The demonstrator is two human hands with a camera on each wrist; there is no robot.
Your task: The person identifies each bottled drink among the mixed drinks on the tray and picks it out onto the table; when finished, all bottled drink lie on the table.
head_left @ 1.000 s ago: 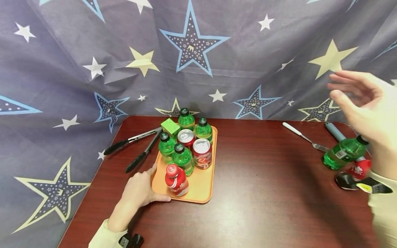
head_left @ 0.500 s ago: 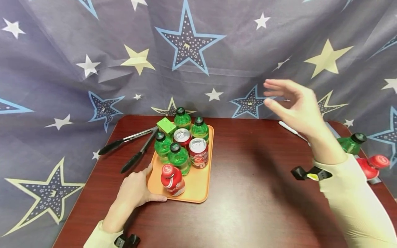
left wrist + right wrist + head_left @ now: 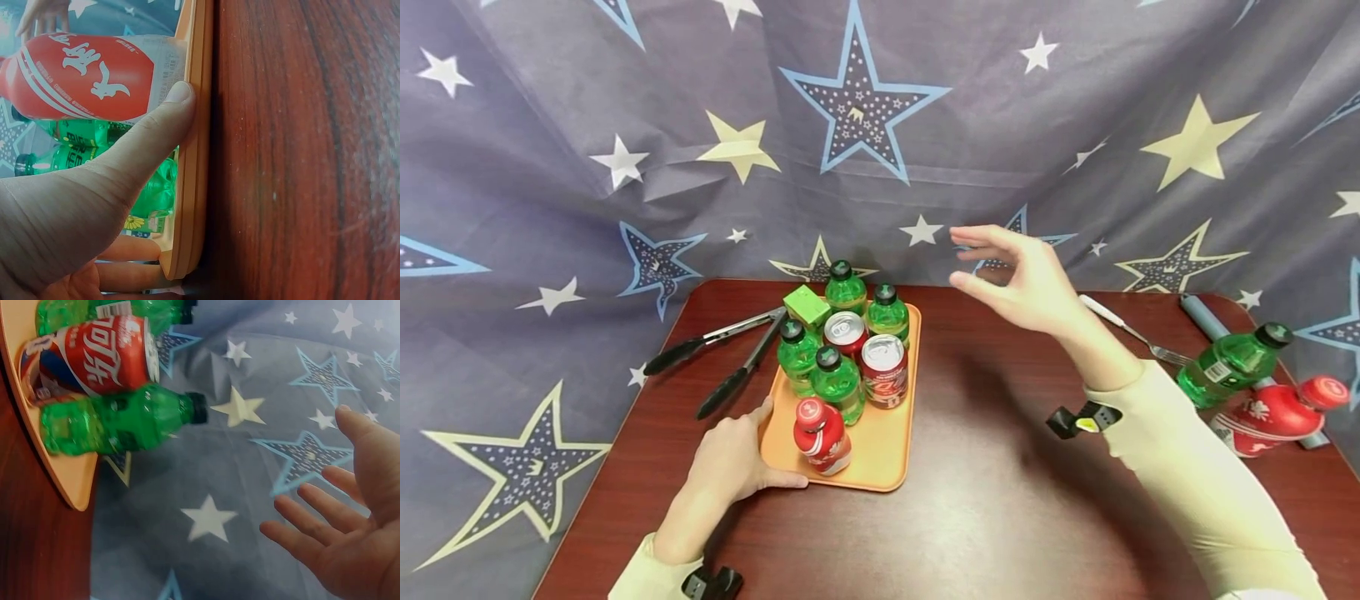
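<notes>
An orange tray [image 3: 880, 458] stands left of centre on the table. My left hand [image 3: 726, 467] holds its near left corner, thumb on the near rim and fingers along the left side. Upright on the tray are a red bottle [image 3: 822, 446], several green bottles [image 3: 837, 387], two red cans [image 3: 885, 375] and a light green box [image 3: 807, 307]. My right hand [image 3: 1022, 279] hangs in the air right of the tray, fingers apart and holding nothing. In the right wrist view that hand [image 3: 356, 519] is clear of the nearest green bottle [image 3: 125, 419].
Tongs [image 3: 730, 367] with black handles lie left of the tray. At the right, a fork [image 3: 1131, 329], a grey-handled tool [image 3: 1202, 317], a green bottle [image 3: 1228, 367] and a red bottle [image 3: 1262, 421] lie on the table [image 3: 1000, 517]. A star-patterned cloth [image 3: 970, 108] hangs behind.
My right hand has swung left from above the far right side to a spot near the tray, and sits lower. The left hand and the tray stay in place.
</notes>
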